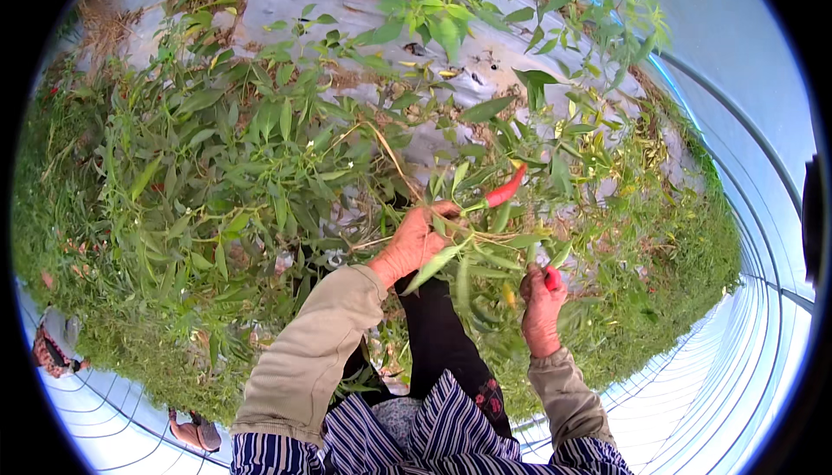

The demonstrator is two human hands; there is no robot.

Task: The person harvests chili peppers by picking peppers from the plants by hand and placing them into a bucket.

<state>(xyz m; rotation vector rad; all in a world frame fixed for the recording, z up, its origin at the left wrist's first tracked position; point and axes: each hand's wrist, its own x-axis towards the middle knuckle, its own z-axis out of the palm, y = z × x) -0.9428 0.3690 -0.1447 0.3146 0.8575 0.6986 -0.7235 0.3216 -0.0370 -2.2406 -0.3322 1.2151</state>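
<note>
My left hand (416,238), its sleeve beige, is closed around stems of a chili pepper plant near the middle of the view. A ripe red chili (507,187) on a green stalk points up and right, just beyond those fingers. Lower right, my right hand (543,303) has a red chili (552,278) in its fingers, with only part of the fruit showing. Long green leaves (437,267) hang between the two hands. An orange-yellow chili (509,294) hangs just left of my right hand.
Dense pepper plants (195,169) spread on both sides. Beyond them lies pale plastic mulch film (312,13) with soil showing through. The greenhouse's plastic wall and metal hoops (734,108) curve along the right. Two other people (52,351) (195,433) are at the far lower left.
</note>
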